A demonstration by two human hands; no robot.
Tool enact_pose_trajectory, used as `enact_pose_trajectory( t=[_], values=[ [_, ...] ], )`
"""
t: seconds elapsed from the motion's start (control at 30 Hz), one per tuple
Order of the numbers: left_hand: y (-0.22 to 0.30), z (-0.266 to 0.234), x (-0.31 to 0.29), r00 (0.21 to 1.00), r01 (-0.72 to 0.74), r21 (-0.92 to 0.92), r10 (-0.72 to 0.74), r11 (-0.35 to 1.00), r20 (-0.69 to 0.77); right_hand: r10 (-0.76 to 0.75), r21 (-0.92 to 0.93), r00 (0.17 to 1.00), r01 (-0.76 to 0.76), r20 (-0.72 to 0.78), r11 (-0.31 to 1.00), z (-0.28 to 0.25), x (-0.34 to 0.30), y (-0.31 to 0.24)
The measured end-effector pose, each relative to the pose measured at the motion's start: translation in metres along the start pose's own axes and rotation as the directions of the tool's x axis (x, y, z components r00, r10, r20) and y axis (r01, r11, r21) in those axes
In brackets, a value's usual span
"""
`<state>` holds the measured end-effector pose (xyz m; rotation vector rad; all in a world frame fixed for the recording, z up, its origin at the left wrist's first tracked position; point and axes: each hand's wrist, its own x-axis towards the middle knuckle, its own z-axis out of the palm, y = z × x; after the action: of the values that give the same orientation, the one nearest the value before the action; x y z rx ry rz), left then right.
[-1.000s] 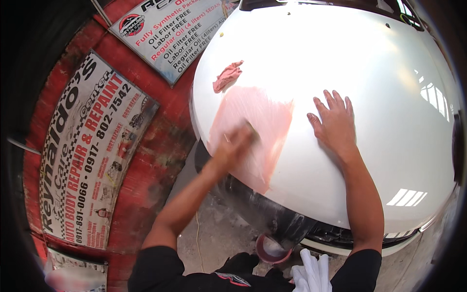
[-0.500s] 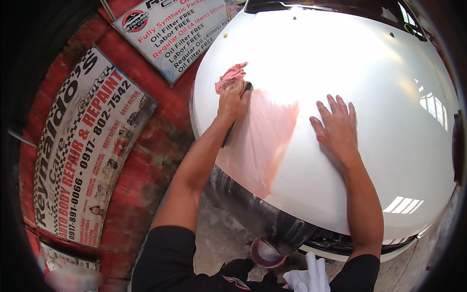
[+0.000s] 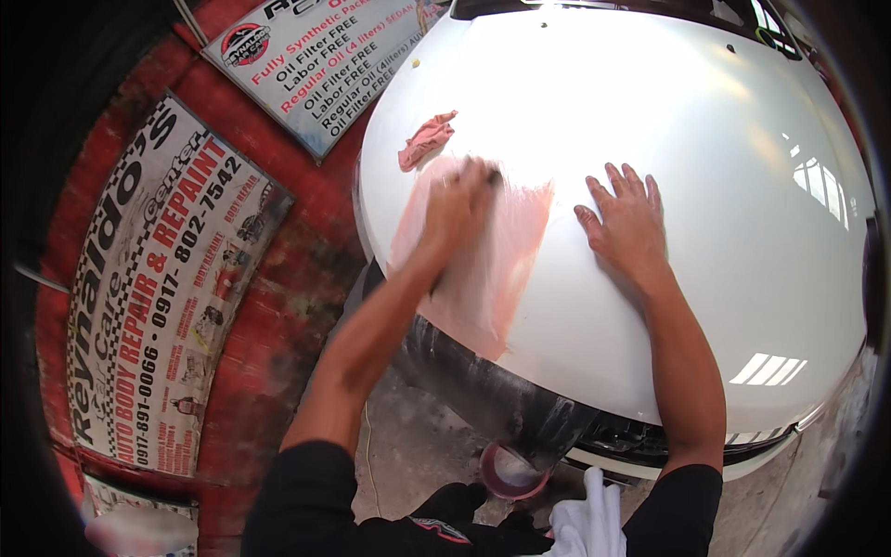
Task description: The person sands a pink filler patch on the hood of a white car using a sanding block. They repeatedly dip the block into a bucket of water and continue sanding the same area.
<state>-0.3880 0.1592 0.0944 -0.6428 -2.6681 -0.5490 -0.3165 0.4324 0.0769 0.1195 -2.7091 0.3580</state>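
Now left fingers (image 3: 475,174), gripping dark object (image 3: 494,176), farther from pink cloth (image 3: 427,142); right fingers (image 3: 618,182) spread.

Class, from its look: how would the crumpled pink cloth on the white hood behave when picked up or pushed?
Probably floppy: the pink cloth lies in loose folds. Likely light: it looks thin and small. Pushed, it may slide or bunch up, since the white hood looks glossy.
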Motion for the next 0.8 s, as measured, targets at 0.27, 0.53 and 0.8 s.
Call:
enact_pose_trajectory(
  t=[0.27,0.53,0.8],
  values=[
    [-0.034,-0.015,0.025,1.000,-0.006,0.174,0.006,0.985,0.000,-0.022,0.037,1.000,0.023,-0.018,0.999,0.003,-0.003,-0.014],
    [-0.003,0.021,-0.121,0.943,-0.323,-0.012,0.321,0.946,-0.083,0.010,-0.016,1.000,-0.010,0.016,1.000,-0.006,-0.005,0.016],
    [-0.077,-0.005,-0.018,0.987,0.118,0.205,-0.092,0.972,-0.134,-0.033,0.037,0.999,0.033,-0.003,0.999,0.006,-0.006,-0.001]
  ],
)
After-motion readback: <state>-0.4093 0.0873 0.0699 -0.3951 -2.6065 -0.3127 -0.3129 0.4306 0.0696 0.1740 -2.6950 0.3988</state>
